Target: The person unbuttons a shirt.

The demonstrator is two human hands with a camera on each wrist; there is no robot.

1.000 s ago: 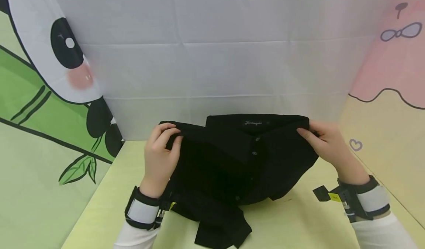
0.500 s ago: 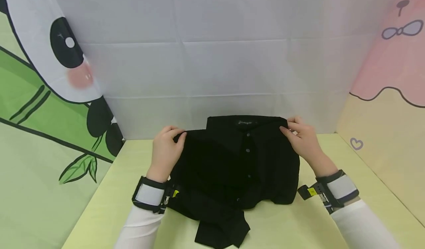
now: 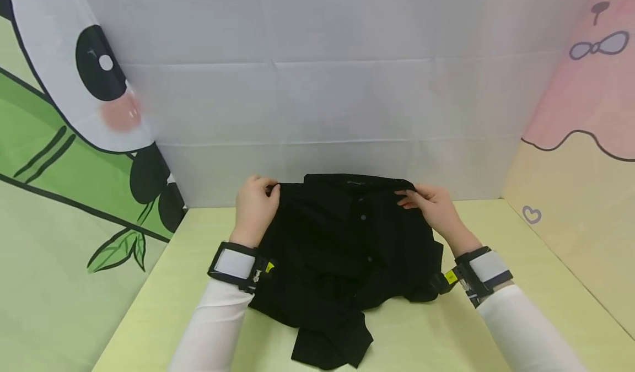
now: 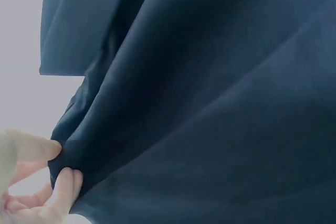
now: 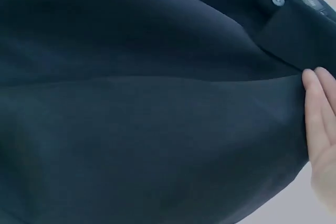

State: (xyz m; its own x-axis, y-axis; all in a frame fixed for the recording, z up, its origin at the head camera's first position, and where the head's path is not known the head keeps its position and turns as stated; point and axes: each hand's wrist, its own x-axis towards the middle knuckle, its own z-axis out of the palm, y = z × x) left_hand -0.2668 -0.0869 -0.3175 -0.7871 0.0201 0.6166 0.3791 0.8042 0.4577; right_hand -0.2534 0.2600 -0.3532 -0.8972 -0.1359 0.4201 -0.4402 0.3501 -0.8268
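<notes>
A black button-up shirt (image 3: 317, 234) is held up by its shoulders, front towards me, with its collar (image 3: 327, 184) standing at the top. My left hand (image 3: 255, 209) pinches the shoulder at the left; in the left wrist view its thumb and fingers bunch the cloth. At the right shoulder, close to the collar, my right hand (image 3: 436, 209) holds the fabric, its fingertips (image 5: 311, 80) lying on the front and the thumb hidden. A row of small buttons (image 3: 364, 217) runs down the front. One sleeve (image 3: 332, 341) lies folded on the table, its cuff towards me.
The pale yellow table (image 3: 163, 306) reaches back to a white cloth wall (image 3: 317, 102). Cartoon-printed panels (image 3: 99, 195) stand on either side. Both wrists wear camera straps (image 3: 234, 264), and the right one overlaps the shirt's edge in the head view.
My right hand has moved left, bringing the shirt's right side inward, and more of its fingers now show in front. The left hand has shifted slightly right. The collar's right end sits lower.
</notes>
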